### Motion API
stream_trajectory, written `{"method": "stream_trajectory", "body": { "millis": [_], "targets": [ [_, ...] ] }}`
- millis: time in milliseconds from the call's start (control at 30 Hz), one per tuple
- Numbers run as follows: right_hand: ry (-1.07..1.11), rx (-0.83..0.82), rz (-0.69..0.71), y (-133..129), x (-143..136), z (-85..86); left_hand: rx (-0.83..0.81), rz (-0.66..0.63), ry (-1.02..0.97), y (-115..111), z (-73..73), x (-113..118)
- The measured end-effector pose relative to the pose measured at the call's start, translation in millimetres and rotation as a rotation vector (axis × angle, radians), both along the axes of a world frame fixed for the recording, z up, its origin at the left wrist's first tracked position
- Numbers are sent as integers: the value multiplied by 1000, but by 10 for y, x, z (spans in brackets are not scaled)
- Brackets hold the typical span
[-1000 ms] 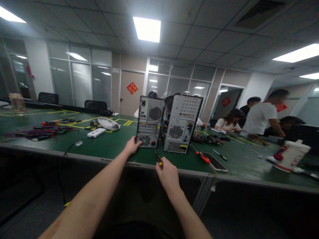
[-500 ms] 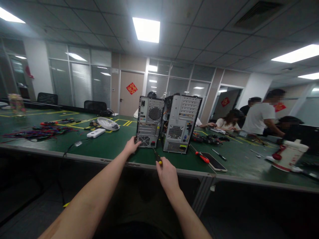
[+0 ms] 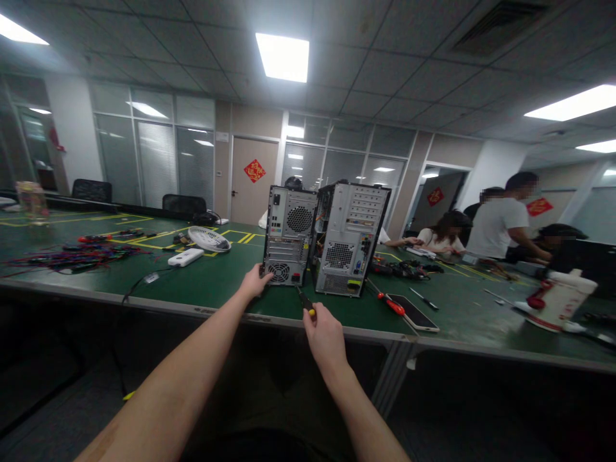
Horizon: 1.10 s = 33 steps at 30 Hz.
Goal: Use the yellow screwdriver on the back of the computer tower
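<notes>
A grey computer case [image 3: 290,247] stands upright, its back panel with fan grilles and ports facing me. My left hand [image 3: 255,282] grips its lower left edge, the thumb on the panel and the other fingers partly hidden at the side. Held in my right hand [image 3: 325,330] is a screwdriver [image 3: 307,303] with a black and yellow handle. Its thin shaft points up at the case's bottom edge; whether the tip touches a screw is too small to tell. Close by on the right stands a larger computer case [image 3: 347,247], also back panel toward me.
Right of the cases lie a red screwdriver [image 3: 392,304], a phone [image 3: 414,313] and a pen [image 3: 424,298]. A white cup [image 3: 561,300] is further right. Bundled wires [image 3: 77,255], a white power strip [image 3: 185,258] and a white basket [image 3: 208,239] lie left. People sit and stand at back right.
My right hand and the screwdriver have shifted very slightly, the handle turning a little. My left hand and both cases have stayed put. The standing person at the back has moved a little.
</notes>
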State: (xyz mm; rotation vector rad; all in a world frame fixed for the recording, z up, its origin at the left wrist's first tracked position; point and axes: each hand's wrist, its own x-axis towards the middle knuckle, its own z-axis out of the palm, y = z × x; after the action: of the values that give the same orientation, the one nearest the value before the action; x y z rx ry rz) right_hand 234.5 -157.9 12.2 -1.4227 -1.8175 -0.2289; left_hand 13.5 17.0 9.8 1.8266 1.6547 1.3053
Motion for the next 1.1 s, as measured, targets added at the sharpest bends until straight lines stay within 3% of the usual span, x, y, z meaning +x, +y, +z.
{"method": "stream_trajectory", "body": {
  "millis": [700, 1100],
  "targets": [
    [42, -33, 10, -3, 9, 2, -1, -4, -15, 31, -26, -13],
    [46, 45, 14, 30, 12, -29, -5, 15, 19, -9, 14, 2]
  ]
}}
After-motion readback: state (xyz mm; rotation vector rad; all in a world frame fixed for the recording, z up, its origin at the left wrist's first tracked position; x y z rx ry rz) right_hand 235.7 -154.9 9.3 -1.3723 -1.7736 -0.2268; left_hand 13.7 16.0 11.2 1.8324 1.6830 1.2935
